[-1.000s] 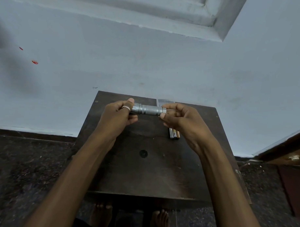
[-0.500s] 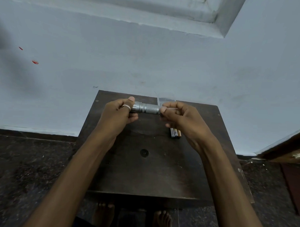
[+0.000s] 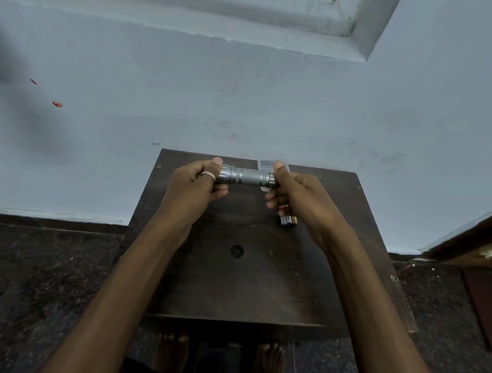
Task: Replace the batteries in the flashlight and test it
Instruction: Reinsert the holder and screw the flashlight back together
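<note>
There is one silver flashlight [image 3: 245, 177], held level above the far part of the worktop [image 3: 235, 292] between two hands. The left hand [image 3: 194, 190] is curled round the wider head end, with its thumb laid on top and one ring [image 3: 208, 174] on a finger. The right hand [image 3: 297, 193] pinches the tail end between thumb and curled fingers. A small cluster of batteries [image 3: 287, 220] lies side by side on the worktop just under the right hand. Three seem to show, black and copper-coloured, but the fingers hide their far ends, so the count is uncertain. One piece of clear plastic packaging [image 3: 263, 164] lies at the far edge of the worktop, partly covered by the flashlight and the right thumb. The worktop is a small, dark wooden square with one round dark spot [image 3: 236, 250] near its middle. It stands against a pale blue wall [image 3: 270, 103] that bears two small red marks [image 3: 57, 104]. The floor [image 3: 41, 277] is dark and speckled. Two bare feet [image 3: 269, 357] show beneath the near edge of the worktop. A brown wooden edge [image 3: 466, 241] enters at the right.
</note>
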### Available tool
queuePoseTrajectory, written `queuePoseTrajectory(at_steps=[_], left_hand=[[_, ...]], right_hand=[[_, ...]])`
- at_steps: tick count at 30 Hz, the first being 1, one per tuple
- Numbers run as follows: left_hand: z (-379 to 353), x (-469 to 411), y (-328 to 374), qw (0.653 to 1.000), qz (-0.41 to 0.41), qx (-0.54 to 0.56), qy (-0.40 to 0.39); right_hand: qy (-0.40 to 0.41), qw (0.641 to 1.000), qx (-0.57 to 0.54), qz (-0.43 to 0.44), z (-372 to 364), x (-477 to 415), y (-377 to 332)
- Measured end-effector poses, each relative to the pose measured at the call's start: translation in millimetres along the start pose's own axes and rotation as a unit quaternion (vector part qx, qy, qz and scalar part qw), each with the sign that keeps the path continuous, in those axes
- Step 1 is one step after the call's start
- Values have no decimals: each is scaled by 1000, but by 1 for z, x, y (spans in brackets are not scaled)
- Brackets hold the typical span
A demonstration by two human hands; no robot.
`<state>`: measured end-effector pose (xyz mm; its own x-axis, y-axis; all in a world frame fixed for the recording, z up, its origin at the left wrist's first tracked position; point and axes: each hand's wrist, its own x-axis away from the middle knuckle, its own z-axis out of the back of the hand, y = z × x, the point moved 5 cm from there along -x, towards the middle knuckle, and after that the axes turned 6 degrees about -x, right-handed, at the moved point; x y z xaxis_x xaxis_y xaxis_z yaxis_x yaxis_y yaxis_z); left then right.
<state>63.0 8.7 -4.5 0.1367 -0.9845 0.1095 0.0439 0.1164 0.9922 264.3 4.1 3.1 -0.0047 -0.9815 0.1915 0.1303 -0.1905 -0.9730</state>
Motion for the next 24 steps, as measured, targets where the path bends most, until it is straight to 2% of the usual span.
queuePoseTrajectory(at_steps=[5, 15, 24], left_hand=[[4, 1, 1, 1000, 0, 4, 16], [0, 2, 2, 1000, -2, -3, 5], [-3, 1, 2, 1000, -7, 3, -5]], right_hand=[[-52, 996, -68, 38, 0, 1, -4], [-46, 998, -23, 44, 4, 1, -1], [-29, 1000, -11, 2, 3, 2, 1]])
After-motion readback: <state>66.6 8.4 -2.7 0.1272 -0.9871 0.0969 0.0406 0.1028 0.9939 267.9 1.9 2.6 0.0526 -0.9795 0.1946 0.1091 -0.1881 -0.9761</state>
